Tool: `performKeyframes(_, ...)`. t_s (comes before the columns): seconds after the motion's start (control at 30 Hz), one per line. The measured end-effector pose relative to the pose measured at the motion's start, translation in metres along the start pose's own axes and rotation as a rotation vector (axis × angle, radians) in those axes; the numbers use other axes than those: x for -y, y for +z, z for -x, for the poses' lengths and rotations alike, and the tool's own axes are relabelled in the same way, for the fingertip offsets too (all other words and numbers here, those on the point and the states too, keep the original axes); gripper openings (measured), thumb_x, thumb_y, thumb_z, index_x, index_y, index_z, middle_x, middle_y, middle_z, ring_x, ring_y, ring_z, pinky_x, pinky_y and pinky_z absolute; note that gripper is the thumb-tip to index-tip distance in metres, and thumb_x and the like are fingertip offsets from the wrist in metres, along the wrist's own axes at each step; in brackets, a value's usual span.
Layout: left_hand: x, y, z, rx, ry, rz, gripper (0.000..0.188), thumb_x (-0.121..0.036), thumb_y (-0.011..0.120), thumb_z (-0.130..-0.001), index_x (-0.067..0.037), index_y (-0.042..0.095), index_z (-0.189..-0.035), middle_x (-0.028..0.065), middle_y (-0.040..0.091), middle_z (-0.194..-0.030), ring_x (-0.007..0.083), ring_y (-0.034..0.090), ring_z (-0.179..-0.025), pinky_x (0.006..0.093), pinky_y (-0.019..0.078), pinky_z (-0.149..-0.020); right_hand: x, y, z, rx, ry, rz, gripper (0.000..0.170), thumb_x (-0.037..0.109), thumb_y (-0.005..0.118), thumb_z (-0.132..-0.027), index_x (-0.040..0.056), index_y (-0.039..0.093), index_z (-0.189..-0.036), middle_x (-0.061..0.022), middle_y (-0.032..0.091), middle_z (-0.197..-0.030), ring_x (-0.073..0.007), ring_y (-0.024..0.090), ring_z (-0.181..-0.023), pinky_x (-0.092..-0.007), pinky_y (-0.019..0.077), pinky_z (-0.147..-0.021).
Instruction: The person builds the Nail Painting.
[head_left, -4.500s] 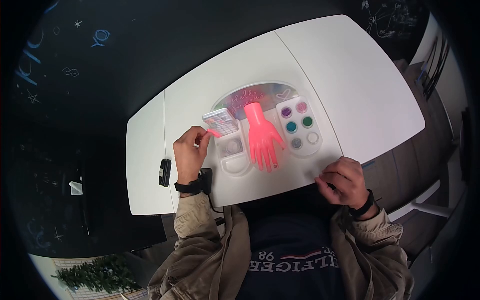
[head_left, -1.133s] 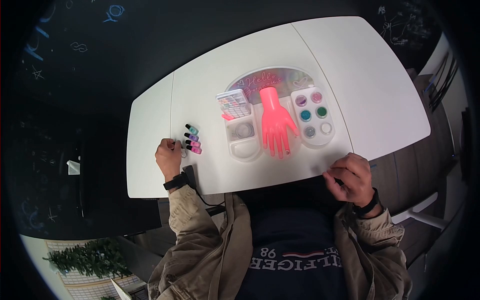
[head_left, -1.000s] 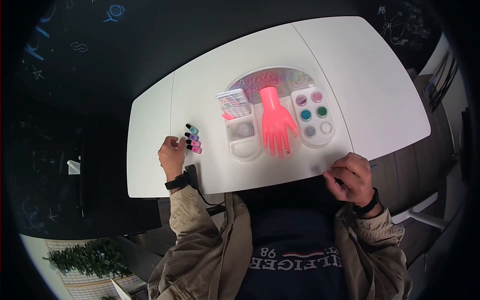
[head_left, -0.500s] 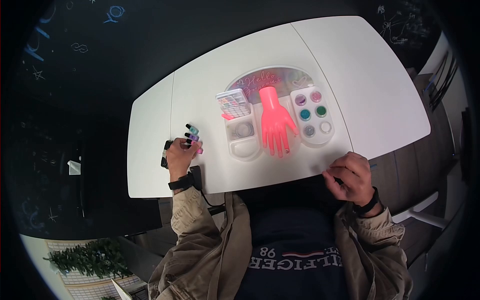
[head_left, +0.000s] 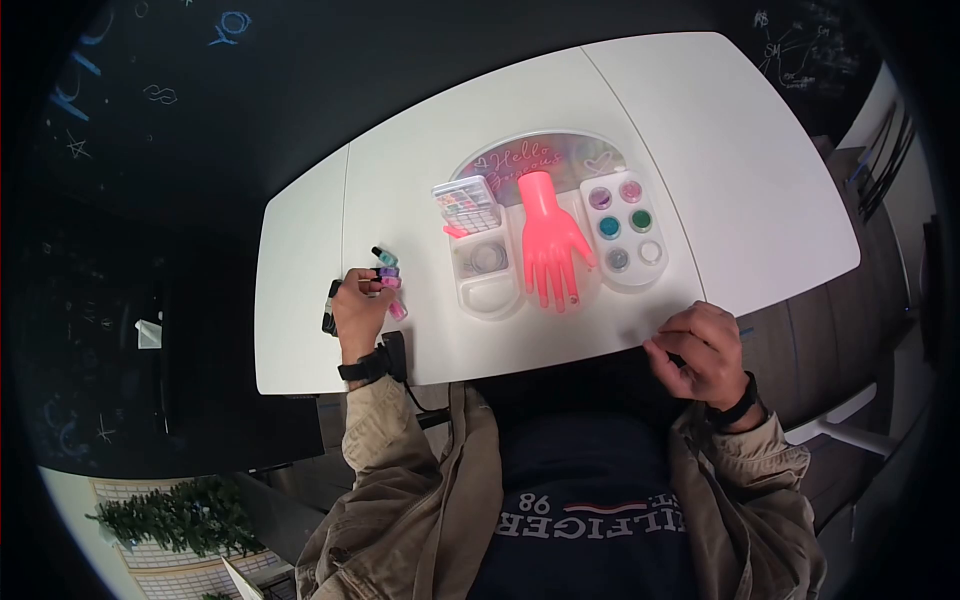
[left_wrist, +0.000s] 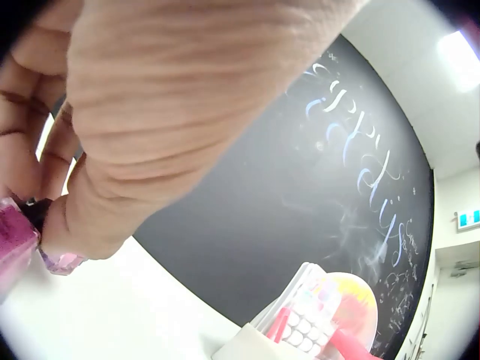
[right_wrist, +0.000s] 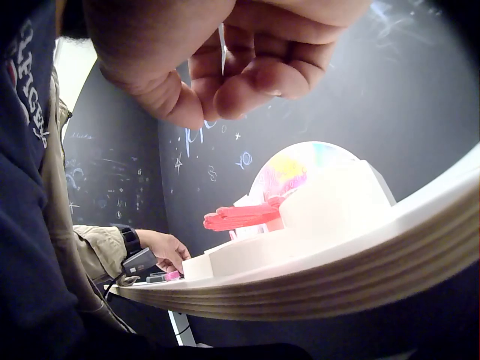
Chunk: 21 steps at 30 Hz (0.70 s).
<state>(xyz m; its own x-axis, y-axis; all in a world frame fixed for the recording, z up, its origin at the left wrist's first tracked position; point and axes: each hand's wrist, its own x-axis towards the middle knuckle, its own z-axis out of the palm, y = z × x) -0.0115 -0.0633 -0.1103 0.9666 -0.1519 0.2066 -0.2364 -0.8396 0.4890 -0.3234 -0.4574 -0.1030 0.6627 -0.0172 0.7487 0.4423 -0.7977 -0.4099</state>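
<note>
My left hand (head_left: 360,305) pinches the black cap of a hot-pink nail polish bottle (head_left: 398,311) on the table's left part. Close beside it lie a lighter pink bottle (head_left: 389,283), a purple bottle (head_left: 388,271) and a teal bottle (head_left: 385,257), all with black caps. The left wrist view shows the pink bottle (left_wrist: 13,244) at the thumb and fingers. My right hand (head_left: 697,345) hovers by the table's near edge, fingers loosely curled and holding nothing. Between the hands, a pink model hand (head_left: 548,240) lies on a white manicure stand (head_left: 490,300).
Six-like rows aside, several glitter pots (head_left: 609,227) fill the stand's right side. A clear case of small nails (head_left: 466,205) leans at its left. A black object (head_left: 329,308) lies behind my left hand, and a dark device (head_left: 394,352) is at my left wrist.
My left hand has gone from the stand's left side to the polish bottles. The hot-pink bottle has shifted from the row toward the near edge. My right hand has barely moved.
</note>
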Motion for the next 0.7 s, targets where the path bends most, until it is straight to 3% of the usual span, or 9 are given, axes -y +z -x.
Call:
performKeyframes(0.33, -0.09, -0.045, 0.018, 0.103, 0.136, 0.254, 0.029, -0.003, 0.087, -0.086, 0.002, 0.076, -0.112, 0.0055, 0.076, -0.091, 0.0116, 0.073, -0.075, 0.0267, 0.0602, -0.071, 0.001, 0.0, 0.0, -0.003, -0.019, 0.022, 0.018, 0.001, 0.09, -0.077, 0.006, 0.074, -0.081, -0.0055, 0.067, -0.086, -0.0236, 0.065, -0.063, -0.0364, 0.051, -0.055)
performKeyframes(0.47, -0.106, -0.032, 0.028, 0.208, 0.333, 0.386, 0.031, 0.003, 0.088, -0.089, 0.001, 0.076, -0.117, 0.0011, 0.073, -0.095, 0.0071, 0.069, -0.084, 0.0241, 0.0597, -0.073, 0.003, 0.001, 0.0, -0.001, -0.03, 0.02, 0.018, 0.001, 0.09, -0.077, 0.006, 0.074, -0.081, -0.0054, 0.067, -0.085, -0.0236, 0.065, -0.063, -0.0365, 0.0512, -0.055)
performKeyframes(0.57, -0.12, -0.022, 0.038, 0.259, 0.351, 0.345, 0.032, 0.002, 0.09, -0.088, -0.001, 0.077, -0.117, 0.0008, 0.072, -0.094, 0.007, 0.069, -0.085, 0.0238, 0.0603, -0.076, 0.007, 0.001, 0.0, 0.008, -0.045, 0.034, 0.017, 0.001, 0.09, -0.077, 0.0062, 0.073, -0.081, -0.005, 0.067, -0.085, -0.0234, 0.065, -0.063, -0.0365, 0.0513, -0.056)
performKeyframes(0.7, -0.12, -0.005, 0.044, 0.284, 0.427, 0.328, 0.03, -0.001, 0.091, -0.087, -0.002, 0.077, -0.114, 0.0005, 0.071, -0.09, 0.007, 0.066, -0.078, 0.0245, 0.0585, -0.073, 0.012, 0.003, -0.001, 0.012, -0.088, 0.045, 0.017, 0.002, 0.09, -0.077, 0.0065, 0.073, -0.081, -0.0043, 0.067, -0.084, -0.0231, 0.065, -0.063, -0.0364, 0.0509, -0.056)
